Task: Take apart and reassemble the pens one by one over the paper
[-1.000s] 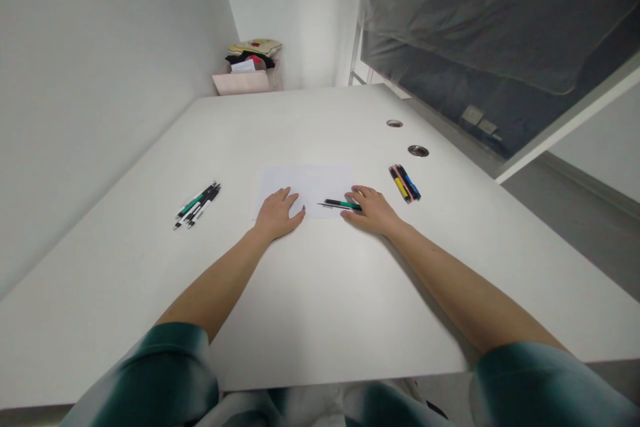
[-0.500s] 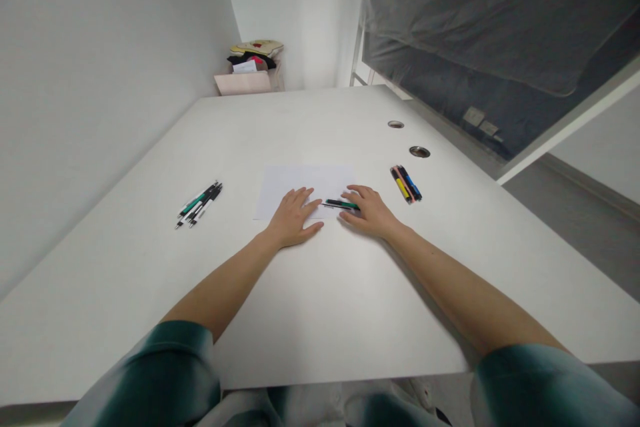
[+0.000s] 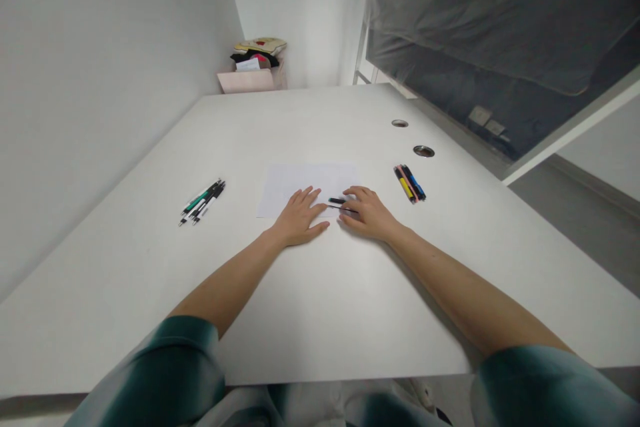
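A sheet of white paper (image 3: 285,180) lies on the white table in front of me. My left hand (image 3: 301,219) rests flat over its near left part, fingers spread and holding nothing. My right hand (image 3: 367,212) lies over the paper's right end, its fingers curled around slim pens. The dark end of one pen (image 3: 337,200) and a thinner dark tip (image 3: 342,207) stick out leftward from these fingers, towards my left thumb. The rest of the pens is hidden under the hand.
Several black, white and green pens (image 3: 203,202) lie bunched on the left. A row of highlighters or markers (image 3: 410,183), yellow, pink and blue, lies right of my right hand. Two round grommets (image 3: 423,151) sit beyond. A pink box (image 3: 246,82) with cloths stands at the far end.
My right hand's fingers have shifted over the pens, and the green barrel that showed before is covered. The two pen ends now appear further apart. My left hand stays flat on the paper.
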`<state>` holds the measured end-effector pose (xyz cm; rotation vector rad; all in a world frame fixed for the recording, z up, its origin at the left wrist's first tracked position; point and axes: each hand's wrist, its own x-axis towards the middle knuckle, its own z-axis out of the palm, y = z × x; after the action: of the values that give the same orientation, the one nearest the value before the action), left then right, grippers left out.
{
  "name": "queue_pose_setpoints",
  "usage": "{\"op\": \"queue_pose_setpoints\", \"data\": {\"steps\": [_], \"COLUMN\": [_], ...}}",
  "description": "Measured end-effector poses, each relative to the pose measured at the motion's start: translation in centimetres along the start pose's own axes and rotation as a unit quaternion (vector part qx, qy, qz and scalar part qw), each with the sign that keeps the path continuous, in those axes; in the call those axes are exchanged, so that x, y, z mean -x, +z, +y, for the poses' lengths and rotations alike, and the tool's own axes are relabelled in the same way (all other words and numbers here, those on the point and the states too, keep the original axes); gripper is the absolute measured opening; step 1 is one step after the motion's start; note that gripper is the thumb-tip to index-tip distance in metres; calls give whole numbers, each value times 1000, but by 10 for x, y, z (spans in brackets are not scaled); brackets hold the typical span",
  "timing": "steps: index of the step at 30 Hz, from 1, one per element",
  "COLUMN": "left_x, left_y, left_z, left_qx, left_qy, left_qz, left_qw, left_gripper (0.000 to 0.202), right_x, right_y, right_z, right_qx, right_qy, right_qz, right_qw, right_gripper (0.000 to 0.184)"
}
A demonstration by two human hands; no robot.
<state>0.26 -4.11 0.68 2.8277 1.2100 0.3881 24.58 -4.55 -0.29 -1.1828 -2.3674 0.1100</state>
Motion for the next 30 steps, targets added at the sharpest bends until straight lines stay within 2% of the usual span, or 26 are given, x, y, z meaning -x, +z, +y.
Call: {"op": "queue_pose_setpoints", "data": {"steps": [5,17,30], "left_x": [0,-4,-3], "left_y": [-1,5,1], "left_z": [-1,-7,-1], "left_qx": [-1,36,41], "left_qy": [4,-33,-17], "left_qz": [32,57,64], "left_qw": [999,997,997], "left_gripper": [40,20,19], "right_x": [-1,-5,-6], "right_y": [0,6,8], "right_z": [-1,1,-10], "right_qx": [1,-8,-9], "right_qy": [-1,24,-33], "right_qz": [20,-5,10], "right_qw": [1000,1000,999], "right_gripper": [21,19,20]}}
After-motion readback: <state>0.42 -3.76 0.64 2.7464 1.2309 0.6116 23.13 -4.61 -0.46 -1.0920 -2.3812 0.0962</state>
